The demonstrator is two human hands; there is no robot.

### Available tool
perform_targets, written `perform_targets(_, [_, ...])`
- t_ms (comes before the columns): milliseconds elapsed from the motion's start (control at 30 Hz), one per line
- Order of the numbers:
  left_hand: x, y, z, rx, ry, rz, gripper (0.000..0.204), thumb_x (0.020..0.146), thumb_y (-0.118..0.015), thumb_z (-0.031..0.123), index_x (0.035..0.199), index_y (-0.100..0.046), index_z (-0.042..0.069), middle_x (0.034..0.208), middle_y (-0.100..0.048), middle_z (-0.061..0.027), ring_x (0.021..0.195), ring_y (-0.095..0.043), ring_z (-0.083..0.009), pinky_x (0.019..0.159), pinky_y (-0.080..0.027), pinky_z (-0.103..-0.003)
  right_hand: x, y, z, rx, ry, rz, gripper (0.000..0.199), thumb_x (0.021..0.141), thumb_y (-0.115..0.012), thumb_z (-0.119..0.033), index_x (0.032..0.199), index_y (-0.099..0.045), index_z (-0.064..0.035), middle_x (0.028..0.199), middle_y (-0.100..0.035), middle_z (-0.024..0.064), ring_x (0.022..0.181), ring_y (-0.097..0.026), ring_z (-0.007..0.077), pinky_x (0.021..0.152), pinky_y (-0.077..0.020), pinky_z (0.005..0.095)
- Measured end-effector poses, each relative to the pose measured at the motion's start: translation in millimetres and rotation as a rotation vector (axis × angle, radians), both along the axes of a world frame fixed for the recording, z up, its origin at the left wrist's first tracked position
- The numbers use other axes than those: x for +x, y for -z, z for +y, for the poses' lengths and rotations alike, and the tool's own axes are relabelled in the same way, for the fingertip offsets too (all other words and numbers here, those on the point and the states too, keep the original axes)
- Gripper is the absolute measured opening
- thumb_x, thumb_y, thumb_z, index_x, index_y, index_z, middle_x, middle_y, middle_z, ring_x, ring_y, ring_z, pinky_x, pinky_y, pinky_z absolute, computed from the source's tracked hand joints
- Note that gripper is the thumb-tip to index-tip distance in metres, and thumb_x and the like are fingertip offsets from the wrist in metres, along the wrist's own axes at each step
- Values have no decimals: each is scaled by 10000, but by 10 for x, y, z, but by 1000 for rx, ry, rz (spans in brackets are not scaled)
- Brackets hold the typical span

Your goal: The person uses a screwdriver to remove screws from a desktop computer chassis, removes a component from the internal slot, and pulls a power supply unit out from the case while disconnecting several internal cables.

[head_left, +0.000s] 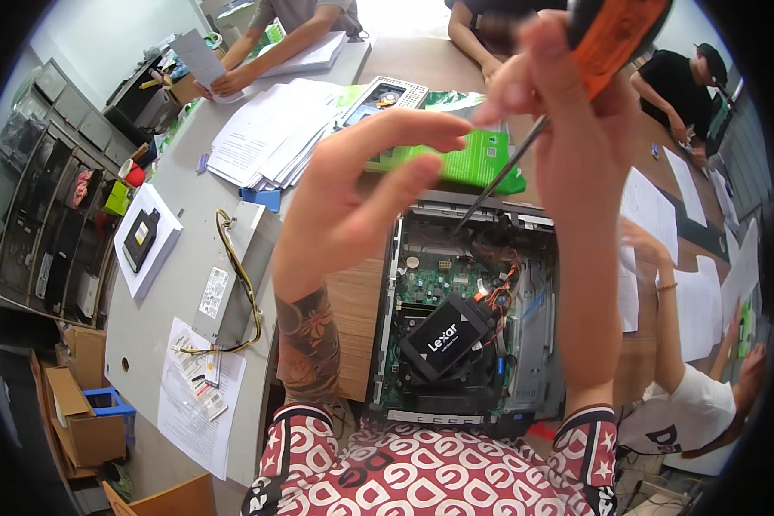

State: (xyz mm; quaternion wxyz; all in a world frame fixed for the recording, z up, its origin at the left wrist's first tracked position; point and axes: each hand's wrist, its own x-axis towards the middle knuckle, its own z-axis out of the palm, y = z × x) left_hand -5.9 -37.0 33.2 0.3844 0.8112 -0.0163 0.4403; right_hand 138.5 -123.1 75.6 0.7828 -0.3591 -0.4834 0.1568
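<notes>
Can see a PSU [217, 294] lying well left of the grip of the right hand [580, 125]. Holding nothing in the left hand [344, 202], half-curled over the case [434, 419]. Find the SSD [443, 340] below and left of the grip, inside the case. Grasping the screwdriver [615, 45] in the right hand, slanting down-left toward the case's far end; cannot tell whether touching. Looks like screw work there; probably calls next for seating the screwdriver squarely and steadying the case left-handed

Passable over the table strip [355, 318] between left forearm [308, 348] and computer case [535, 353]; blocked inside by black drive [443, 337] and wires [507, 275], crossed above by screwdriver [512, 162], hemmed rightward by right forearm [589, 318].
</notes>
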Motion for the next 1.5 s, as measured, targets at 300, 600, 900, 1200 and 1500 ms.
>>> perform_targets(300, [105, 237, 137, -266, 39, -4, 212, 993, -533, 106, 989, -684, -43, 861, -712, -103, 831, -672, -144, 776, -510, -260, 117, 265, 175, 107, -80, 64, 171, 980, -623, -245, 1000, -602, -76, 643, -396, -31, 510, -245, 20, 404, -153, 204])
perform_targets(600, [154, 336, 231, -235, 52, 99, 134, 953, -586, 58, 982, -684, -29, 870, -719, -86, 842, -685, -142, 771, -524, -259, 72, 425, 319, 156, -111, 88, 220, 910, -731, -212, 928, -597, -38, 700, -545, -50, 560, -446, 4, 481, -322, 182])
perform_targets(900, [172, 361, 250, -258, 64, 134, 122, 952, -593, 45, 989, -680, -31, 871, -714, -79, 846, -680, -128, 764, -526, -248, 89, 452, 316, 114, -70, -2, 217, 986, -613, -273, 1022, -552, -68, 667, -427, -34, 538, -317, 16, 425, -215, 194])
perform_targets(1200, [176, 365, 246, -243, 42, 192, 124, 949, -602, 57, 995, -683, -25, 858, -713, -76, 824, -666, -123, 749, -512, -249, 92, 508, 356, 143, -85, 121, 226, 920, -720, -238, 913, -615, -39, 701, -545, -58, 577, -435, -3, 493, -321, 179])
perform_targets(1500, [136, 347, 256, -238, 3, 221, 142, 958, -596, 83, 997, -686, -20, 842, -713, -68, 804, -660, -117, 730, -505, -248, 97, 507, 350, 119, 28, 13, 239, 973, -633, -292, 1023, -552, -72, 681, -444, -37, 550, -361, 15, 430, -246, 184])
